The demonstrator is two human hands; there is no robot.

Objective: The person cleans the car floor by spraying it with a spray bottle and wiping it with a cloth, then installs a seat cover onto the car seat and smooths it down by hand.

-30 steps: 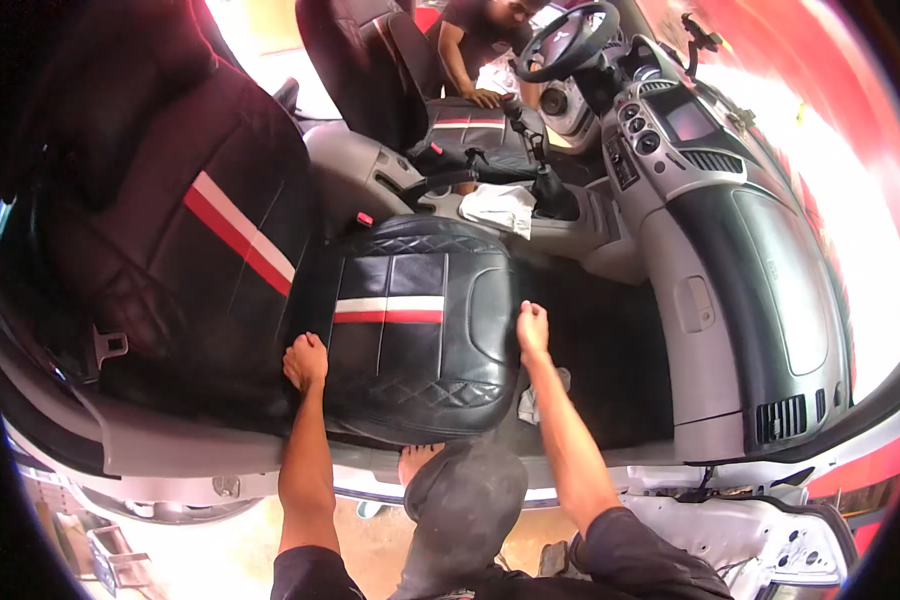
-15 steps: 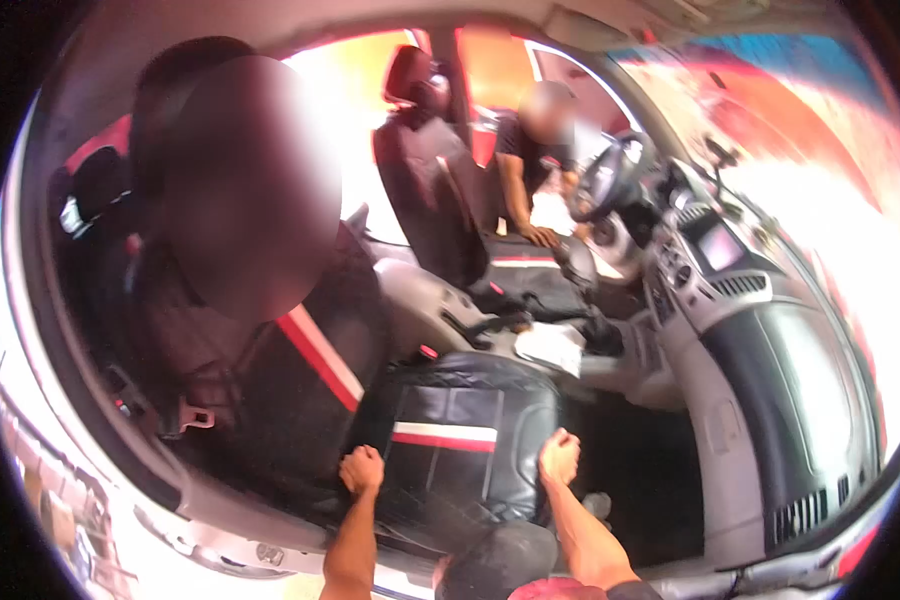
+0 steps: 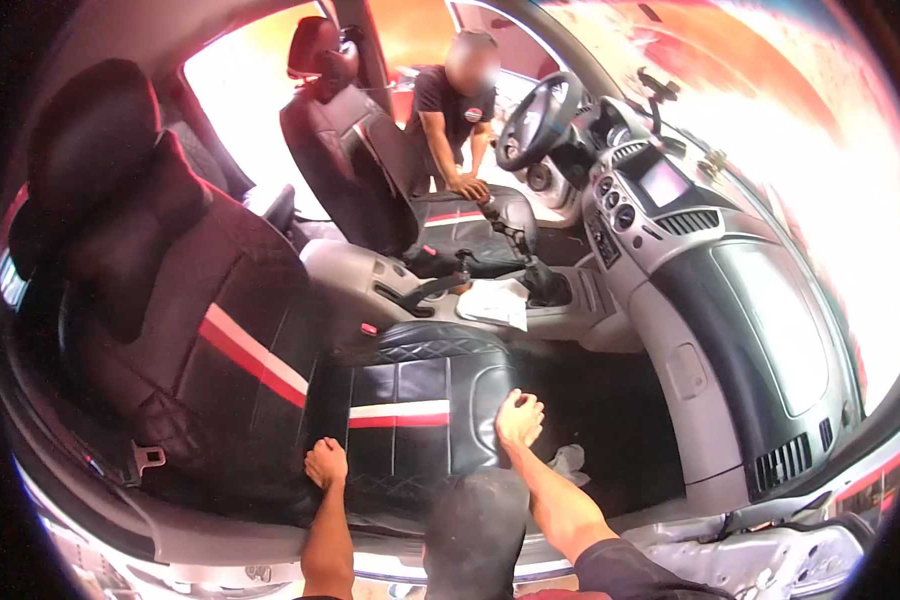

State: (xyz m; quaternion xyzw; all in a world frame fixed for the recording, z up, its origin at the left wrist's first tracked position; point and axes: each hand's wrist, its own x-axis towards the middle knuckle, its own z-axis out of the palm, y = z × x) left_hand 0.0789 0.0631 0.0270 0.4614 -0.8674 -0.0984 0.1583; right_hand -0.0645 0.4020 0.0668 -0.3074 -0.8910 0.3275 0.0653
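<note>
A black seat cover (image 3: 400, 450) with a white and red stripe lies over the front seat's cushion before me. At its rear side corner, by the foot of the backrest (image 3: 255, 350), my left hand (image 3: 326, 463) is closed in a fist on the cover's edge. My right hand (image 3: 520, 418) has its fingers curled at the cushion's front edge, closed on the cover there. What lies inside either fist is hidden. A dark-clad knee (image 3: 477, 530) rests against the near side of the cushion.
Across the car, a co-worker (image 3: 455, 120) leans in with hands on the other front seat (image 3: 460, 235). Between the seats are the handbrake (image 3: 435, 287), white paper (image 3: 495, 302) and gear lever (image 3: 545, 282). The dashboard (image 3: 760, 320) stands to the right. A seat-belt buckle (image 3: 150, 457) hangs left.
My view has tilted and shifted, so the cabin sits further left and the knee shows more. Both hands stay closed at the seat's edges. The co-worker's hands remain on the far seat.
</note>
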